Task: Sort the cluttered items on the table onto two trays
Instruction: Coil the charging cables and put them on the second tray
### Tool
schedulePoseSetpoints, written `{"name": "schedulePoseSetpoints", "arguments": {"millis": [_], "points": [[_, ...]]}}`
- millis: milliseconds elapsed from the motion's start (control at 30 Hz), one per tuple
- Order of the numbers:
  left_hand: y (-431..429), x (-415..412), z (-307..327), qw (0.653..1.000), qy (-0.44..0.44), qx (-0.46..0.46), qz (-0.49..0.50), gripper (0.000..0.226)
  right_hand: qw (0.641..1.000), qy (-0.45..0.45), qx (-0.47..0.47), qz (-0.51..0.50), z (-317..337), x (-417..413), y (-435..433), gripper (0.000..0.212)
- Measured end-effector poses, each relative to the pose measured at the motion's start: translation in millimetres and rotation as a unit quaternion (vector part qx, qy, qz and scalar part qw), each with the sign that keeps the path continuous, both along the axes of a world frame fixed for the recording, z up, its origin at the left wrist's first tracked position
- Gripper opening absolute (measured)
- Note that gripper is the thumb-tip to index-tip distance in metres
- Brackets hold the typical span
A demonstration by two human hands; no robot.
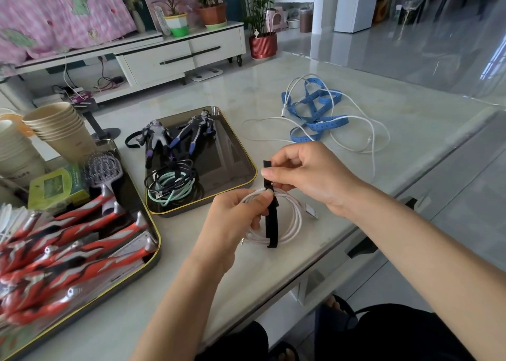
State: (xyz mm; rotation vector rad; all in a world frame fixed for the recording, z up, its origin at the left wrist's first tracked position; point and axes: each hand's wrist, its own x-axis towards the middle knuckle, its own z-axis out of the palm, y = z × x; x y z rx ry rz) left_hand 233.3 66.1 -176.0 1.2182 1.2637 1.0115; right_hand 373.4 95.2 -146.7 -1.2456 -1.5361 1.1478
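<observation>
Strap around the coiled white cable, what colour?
Plain black strap, looped around the white cable. The head view, the only one, shows it clearly.

I have just one wide-angle view, worn on the person's head, looking forward and down from close above the table point(273, 86), with the left hand point(232, 221) and right hand point(309, 174) near centre.

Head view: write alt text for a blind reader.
Left hand holds a coiled white cable; right hand pinches a black strap looped round it. Two loaded trays sit left; a blue tape measure lies beyond.
</observation>
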Motion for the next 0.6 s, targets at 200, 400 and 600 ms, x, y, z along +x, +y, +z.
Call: {"name": "schedulePoseSetpoints", "arguments": {"millis": [200, 400, 600], "points": [[-1, -1, 0, 1.000, -0.025, -0.010, 0.006, 0.021, 0.998, -0.035, 0.041, 0.015, 0, 1, -4, 0.010], [-2, -2, 2, 0.996, -0.081, -0.044, -0.003, 0.028, 0.990, -0.095, 0.104, 0.024, -3, 3, -10, 0.013], [3, -2, 6, 0.977, -0.183, -0.104, 0.017, 0.030, 0.961, -0.155, 0.227, 0.038, -12, 2, -12, 0.013]]}}
